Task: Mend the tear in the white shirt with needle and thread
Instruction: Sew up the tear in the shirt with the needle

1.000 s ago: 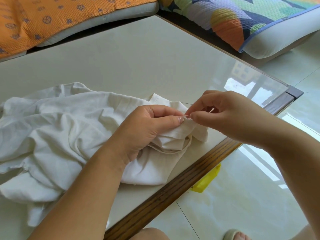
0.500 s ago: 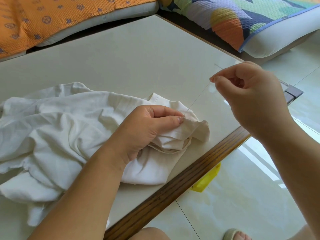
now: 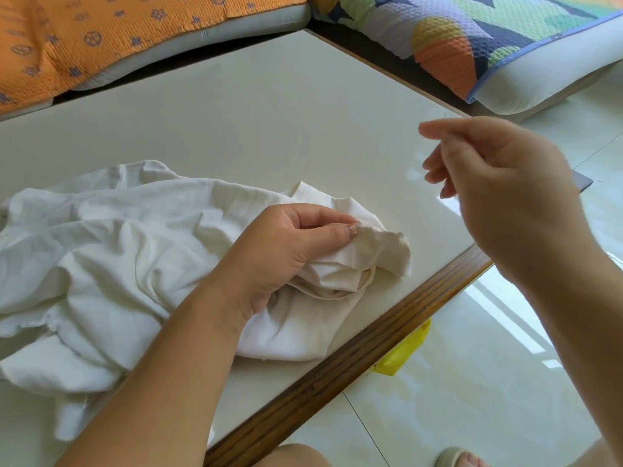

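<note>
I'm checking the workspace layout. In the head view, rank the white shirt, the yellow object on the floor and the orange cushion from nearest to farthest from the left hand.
1. white shirt: pinched by the left hand.
2. yellow object: on the floor under the near edge of the table.
3. orange cushion: beyond the table's far side, left.
</note>
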Action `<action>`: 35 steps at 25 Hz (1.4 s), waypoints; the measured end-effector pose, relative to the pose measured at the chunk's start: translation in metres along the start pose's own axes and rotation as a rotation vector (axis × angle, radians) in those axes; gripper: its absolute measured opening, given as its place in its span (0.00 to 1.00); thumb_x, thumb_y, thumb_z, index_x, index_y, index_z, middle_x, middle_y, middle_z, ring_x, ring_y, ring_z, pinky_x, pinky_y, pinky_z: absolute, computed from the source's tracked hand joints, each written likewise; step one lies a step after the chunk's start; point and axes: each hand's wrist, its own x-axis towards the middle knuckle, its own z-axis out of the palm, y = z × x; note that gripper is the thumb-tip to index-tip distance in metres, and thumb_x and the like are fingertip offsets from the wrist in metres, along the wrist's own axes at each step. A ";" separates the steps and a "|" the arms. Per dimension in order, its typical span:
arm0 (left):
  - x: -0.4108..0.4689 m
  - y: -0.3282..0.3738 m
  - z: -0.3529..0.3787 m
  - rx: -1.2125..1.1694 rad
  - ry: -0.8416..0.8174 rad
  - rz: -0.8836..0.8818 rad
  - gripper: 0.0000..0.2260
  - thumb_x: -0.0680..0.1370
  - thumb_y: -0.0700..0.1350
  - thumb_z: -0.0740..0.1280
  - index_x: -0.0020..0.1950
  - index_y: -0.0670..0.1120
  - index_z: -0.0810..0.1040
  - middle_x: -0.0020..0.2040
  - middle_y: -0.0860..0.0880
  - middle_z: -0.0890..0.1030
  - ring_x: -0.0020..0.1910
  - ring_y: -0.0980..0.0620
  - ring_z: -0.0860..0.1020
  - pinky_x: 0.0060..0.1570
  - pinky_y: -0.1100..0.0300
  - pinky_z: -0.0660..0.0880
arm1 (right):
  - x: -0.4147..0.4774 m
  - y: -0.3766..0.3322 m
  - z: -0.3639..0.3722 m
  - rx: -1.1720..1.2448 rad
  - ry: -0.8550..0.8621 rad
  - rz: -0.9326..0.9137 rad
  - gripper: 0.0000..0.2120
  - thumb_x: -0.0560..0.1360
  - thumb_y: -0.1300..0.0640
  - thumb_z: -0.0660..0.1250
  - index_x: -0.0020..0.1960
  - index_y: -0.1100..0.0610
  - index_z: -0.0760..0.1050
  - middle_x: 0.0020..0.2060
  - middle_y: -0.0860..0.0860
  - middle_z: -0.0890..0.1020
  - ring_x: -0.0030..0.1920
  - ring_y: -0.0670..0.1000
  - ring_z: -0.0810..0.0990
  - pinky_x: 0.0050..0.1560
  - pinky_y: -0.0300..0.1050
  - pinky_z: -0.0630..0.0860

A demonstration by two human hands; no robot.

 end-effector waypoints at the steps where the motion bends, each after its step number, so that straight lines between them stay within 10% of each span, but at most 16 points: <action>1: 0.000 0.000 -0.001 0.009 0.002 0.003 0.05 0.74 0.42 0.72 0.47 0.46 0.87 0.43 0.48 0.87 0.43 0.54 0.85 0.43 0.64 0.80 | -0.006 -0.005 -0.002 0.150 -0.042 0.012 0.16 0.80 0.65 0.58 0.53 0.50 0.80 0.36 0.49 0.84 0.36 0.45 0.81 0.41 0.42 0.79; 4: 0.002 -0.001 -0.005 0.021 0.014 0.011 0.05 0.74 0.42 0.71 0.46 0.47 0.87 0.43 0.47 0.87 0.45 0.52 0.84 0.45 0.61 0.80 | -0.028 -0.013 0.003 0.480 -0.336 0.187 0.13 0.77 0.72 0.58 0.51 0.57 0.76 0.32 0.54 0.83 0.31 0.53 0.79 0.31 0.40 0.75; 8: 0.003 -0.001 -0.009 0.023 0.004 0.019 0.08 0.78 0.40 0.68 0.46 0.47 0.87 0.43 0.45 0.87 0.44 0.50 0.85 0.46 0.59 0.80 | -0.036 -0.003 0.012 0.176 -0.519 0.286 0.10 0.75 0.67 0.60 0.51 0.56 0.74 0.32 0.52 0.85 0.29 0.51 0.80 0.36 0.45 0.77; 35: 0.005 -0.003 -0.006 -0.014 0.035 0.088 0.10 0.80 0.42 0.65 0.47 0.47 0.86 0.45 0.46 0.87 0.47 0.52 0.85 0.46 0.62 0.80 | -0.035 -0.004 0.017 -0.012 -0.514 0.193 0.10 0.76 0.61 0.61 0.49 0.48 0.77 0.26 0.48 0.82 0.21 0.41 0.74 0.24 0.30 0.69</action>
